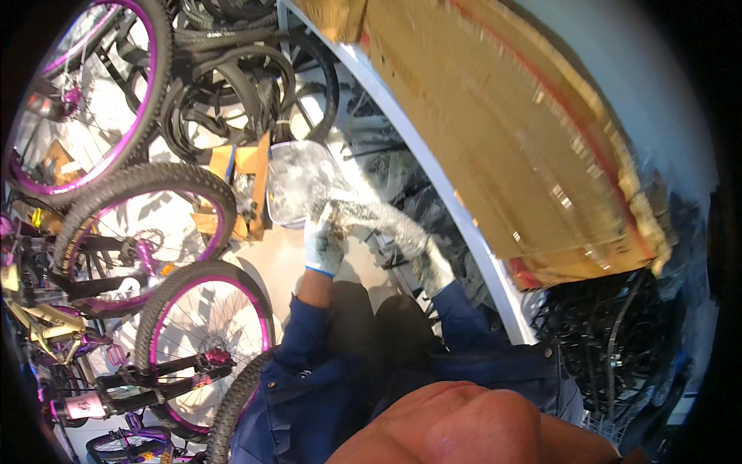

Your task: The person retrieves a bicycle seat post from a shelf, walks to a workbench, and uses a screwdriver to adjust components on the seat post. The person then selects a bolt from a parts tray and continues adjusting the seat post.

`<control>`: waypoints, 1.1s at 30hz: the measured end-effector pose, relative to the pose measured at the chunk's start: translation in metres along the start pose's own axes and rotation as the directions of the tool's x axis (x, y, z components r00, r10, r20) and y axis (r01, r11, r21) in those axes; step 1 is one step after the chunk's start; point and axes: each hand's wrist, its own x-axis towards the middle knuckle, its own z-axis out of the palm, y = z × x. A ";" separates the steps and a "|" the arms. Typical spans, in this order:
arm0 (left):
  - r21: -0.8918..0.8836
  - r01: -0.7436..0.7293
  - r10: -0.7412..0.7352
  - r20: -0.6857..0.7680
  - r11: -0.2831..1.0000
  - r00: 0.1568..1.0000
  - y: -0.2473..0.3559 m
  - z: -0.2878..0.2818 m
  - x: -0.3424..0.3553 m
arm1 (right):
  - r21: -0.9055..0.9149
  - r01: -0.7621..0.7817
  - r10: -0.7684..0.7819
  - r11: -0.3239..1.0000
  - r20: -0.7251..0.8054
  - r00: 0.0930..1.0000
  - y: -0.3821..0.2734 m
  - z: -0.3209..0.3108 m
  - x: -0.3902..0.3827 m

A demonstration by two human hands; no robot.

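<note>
tub point(297, 182), clear plastic with a pale lilac rim, sits just above the middle of the frame, a little left of centre, and my left hand point(323, 243) is up against its lower right corner. that hand wears a white speckled glove with a blue cuff, and its fingers curl closed around the tub's edge, so i read it as gripping the tub. my right hand point(427, 259), gloved the same way, lies lower and to the right, near the centre of the frame, stretched along a crinkled sheet of clear wrap point(371, 213) that runs from the tub's corner down toward it. whether the right hand is closed on the wrap or only resting on it i cannot tell; the glove and the wrap blur together there. both my sleeves point(309, 332) are dark blue and come up from the lower middle. a white rail point(456, 209) curves from the top centre down to the lower right of centre, passing just right of my right hand. a big brown carton point(502, 124) fills the upper right, lying above that rail. behind the rail, dark tyres point(603, 340) crowd the right side. on the left of the frame stand wheels with purple rims point(193, 332), stacked from upper left to lower left, and an orange part point(247, 166) shows just left of the tub.
</note>
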 end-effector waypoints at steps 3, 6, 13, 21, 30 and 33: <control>-0.061 -0.106 0.108 0.030 0.992 0.994 0.021 0.034 -0.019 | 0.053 -0.219 0.221 0.974 -0.039 0.975 0.006 0.016 -0.031; -0.094 -0.065 0.055 -0.107 0.993 0.993 0.039 0.068 -0.037 | 0.035 -0.331 0.332 0.943 -0.050 0.942 0.014 0.028 -0.053; -0.267 -0.133 0.120 -0.067 0.954 0.991 0.076 0.161 -0.083 | -0.159 -0.229 0.213 0.960 -0.112 0.971 -0.043 0.069 -0.149; -0.148 -0.032 0.076 0.301 0.988 0.951 0.152 0.302 -0.206 | -0.216 -0.053 0.015 0.975 -0.175 0.984 -0.140 0.125 -0.309; 0.008 0.216 -0.197 0.437 0.976 0.878 0.164 0.443 -0.320 | -0.354 0.325 -0.421 0.877 -0.240 0.875 -0.216 0.098 -0.477; 0.033 0.320 -0.312 0.338 0.947 0.888 0.151 0.477 -0.349 | -0.304 0.476 -0.535 0.825 -0.151 0.831 -0.249 0.077 -0.540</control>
